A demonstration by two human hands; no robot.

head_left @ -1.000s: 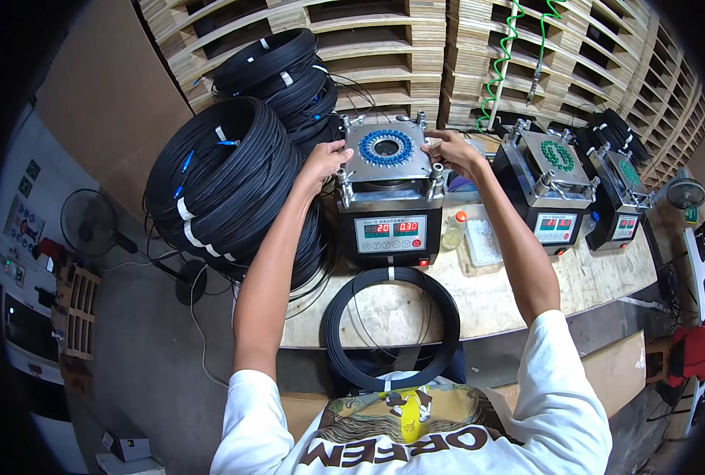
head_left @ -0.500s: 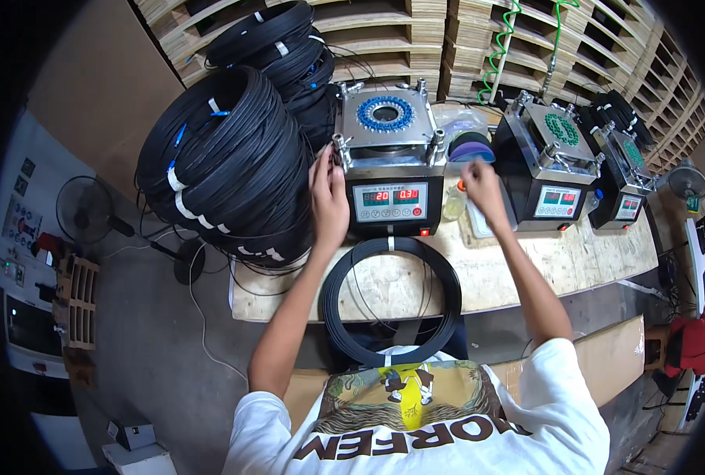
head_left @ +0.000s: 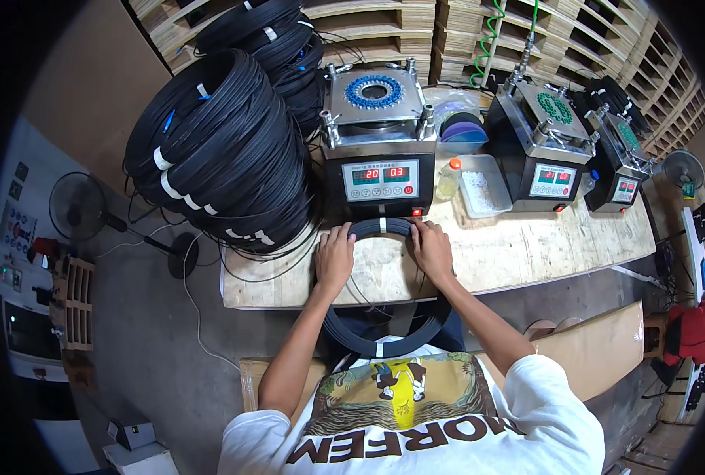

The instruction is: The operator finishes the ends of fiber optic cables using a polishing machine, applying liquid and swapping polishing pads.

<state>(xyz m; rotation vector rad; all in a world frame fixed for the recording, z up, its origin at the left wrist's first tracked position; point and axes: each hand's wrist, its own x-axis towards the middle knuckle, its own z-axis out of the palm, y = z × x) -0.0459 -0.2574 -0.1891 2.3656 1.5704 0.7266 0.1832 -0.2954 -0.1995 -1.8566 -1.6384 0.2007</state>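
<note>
Bench front edge, right: bare bench (head_left: 550, 245) top; sideways pass possible.
Bench front edge, middle: black coil (head_left: 416, 342) overhangs; left hand (head_left: 335, 257) and right hand (head_left: 432, 252) occupy its far side.
Coil centre: open, thin strands crossing.
Bench left end: cable stack (head_left: 226, 158) blocks.
Bench back: machine (head_left: 380, 178) blocks; bottle (head_left: 448, 182), tray (head_left: 491, 211) obstruct beside it.

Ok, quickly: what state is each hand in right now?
Left hand: touching the black coil; grip closure can't be told.
Right hand: touching the same coil; grip closure unclear.
</note>
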